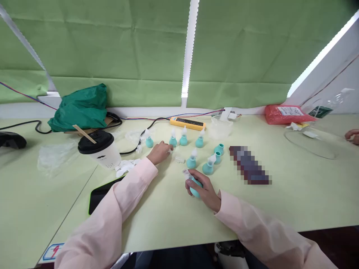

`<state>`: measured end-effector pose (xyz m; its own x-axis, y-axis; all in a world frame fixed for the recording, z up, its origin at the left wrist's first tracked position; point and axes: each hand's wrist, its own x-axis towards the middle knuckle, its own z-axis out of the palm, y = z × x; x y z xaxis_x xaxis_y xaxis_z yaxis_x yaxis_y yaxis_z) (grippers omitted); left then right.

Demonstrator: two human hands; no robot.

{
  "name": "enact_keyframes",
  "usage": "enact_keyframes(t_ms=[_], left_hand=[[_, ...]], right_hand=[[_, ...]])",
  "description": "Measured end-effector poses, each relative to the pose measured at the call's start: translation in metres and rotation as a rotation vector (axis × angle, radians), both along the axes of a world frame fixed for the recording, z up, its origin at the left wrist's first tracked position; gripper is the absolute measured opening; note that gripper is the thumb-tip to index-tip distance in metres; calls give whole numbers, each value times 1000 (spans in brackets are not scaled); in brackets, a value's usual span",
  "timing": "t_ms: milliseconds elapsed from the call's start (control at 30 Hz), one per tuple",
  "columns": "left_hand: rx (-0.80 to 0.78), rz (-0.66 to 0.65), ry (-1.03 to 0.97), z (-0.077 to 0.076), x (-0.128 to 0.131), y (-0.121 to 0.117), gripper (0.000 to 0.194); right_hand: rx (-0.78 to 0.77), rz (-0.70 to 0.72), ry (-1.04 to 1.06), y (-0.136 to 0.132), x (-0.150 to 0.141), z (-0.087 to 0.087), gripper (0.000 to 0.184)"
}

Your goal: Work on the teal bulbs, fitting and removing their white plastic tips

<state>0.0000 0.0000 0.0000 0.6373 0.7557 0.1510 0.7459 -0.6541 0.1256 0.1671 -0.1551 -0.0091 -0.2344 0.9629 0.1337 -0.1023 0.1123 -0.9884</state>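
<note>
My right hand (204, 188) is wrapped round a teal bulb syringe (196, 188), whose translucent nozzle points up and left. My left hand (160, 152) reaches forward with its fingers bent together at the base of another teal bulb (173, 141). A small clear bit shows at its fingertips, too small to name. Several more teal bulbs with pale nozzles stand around, among them one bulb (191, 161) and a tilted-tip one (208, 168). Two bulbs, a rear one (219, 149) and a front one (217, 157), have bare open necks. Small clear pieces (180, 159) lie between my hands.
A lidded paper cup (102, 153), a crumpled tissue (126, 167) and a phone (102, 194) sit at left. Behind are a green bag (81, 108), a yellow power strip (187, 123) and a clear tub (220, 127). A red package (287, 114) and another person's hand (352, 136) are at right.
</note>
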Motion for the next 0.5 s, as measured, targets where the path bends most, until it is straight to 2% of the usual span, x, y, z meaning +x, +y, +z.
enact_keyframes(t_ms=[167,300,400,500], left_hand=[[-9,-30,-8,4,-6,-4,19],[45,-29,-30,6,-1,-12,25],[94,-19,28,6,3,-14,31],[108,24,97,1,3,-10,27]], right_hand=[[5,14,22,-1,0,1,23],[14,13,24,0,0,0,20],[0,10,17,1,0,-1,20],[1,-4,9,1,0,-2,17]])
